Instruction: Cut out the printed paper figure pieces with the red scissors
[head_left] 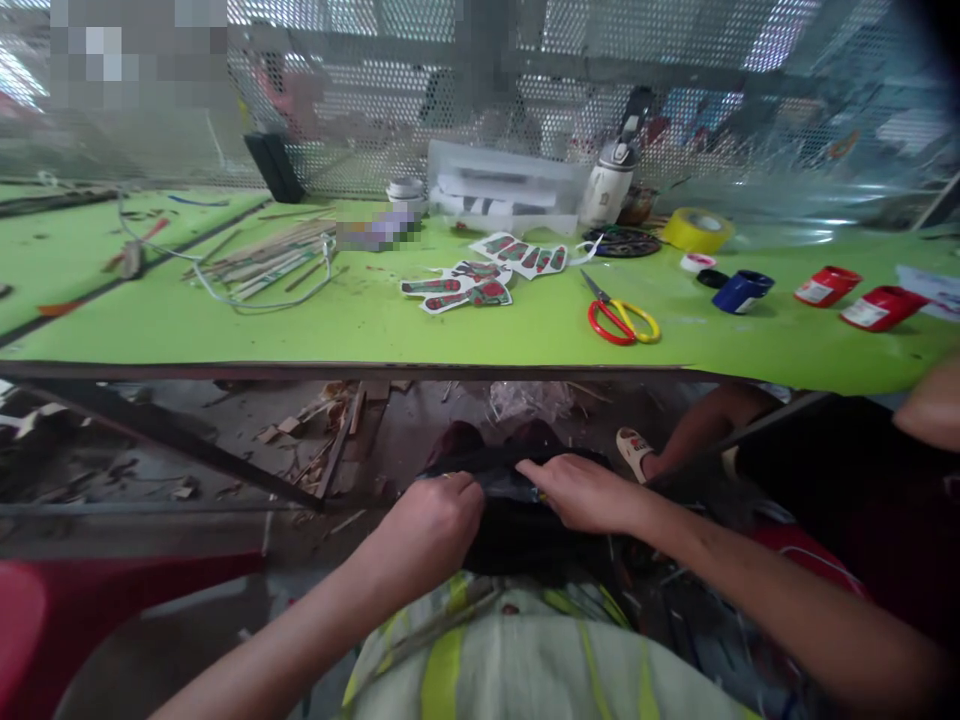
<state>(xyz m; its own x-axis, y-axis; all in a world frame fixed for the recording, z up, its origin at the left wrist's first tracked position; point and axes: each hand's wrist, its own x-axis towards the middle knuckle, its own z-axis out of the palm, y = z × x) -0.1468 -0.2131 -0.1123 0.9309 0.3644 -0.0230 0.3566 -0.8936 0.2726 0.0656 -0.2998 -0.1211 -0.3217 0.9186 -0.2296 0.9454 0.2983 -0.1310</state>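
As the head camera looks down, the left hand point(441, 520) bunches into a fist, clutching black cloth point(514, 540) on the lap, right between both hands; the right hand point(589, 492) touches it too, one digit stretched, its grip impossible to tell. Beyond them, scissors point(607, 302) and paper cutouts point(491, 292) lie on the green table point(300, 335).

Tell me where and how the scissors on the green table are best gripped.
The scissors are likely best gripped by the red and yellow handle loops, from the near side: they lie flat, loops toward the person, blades pointing away and leftward.
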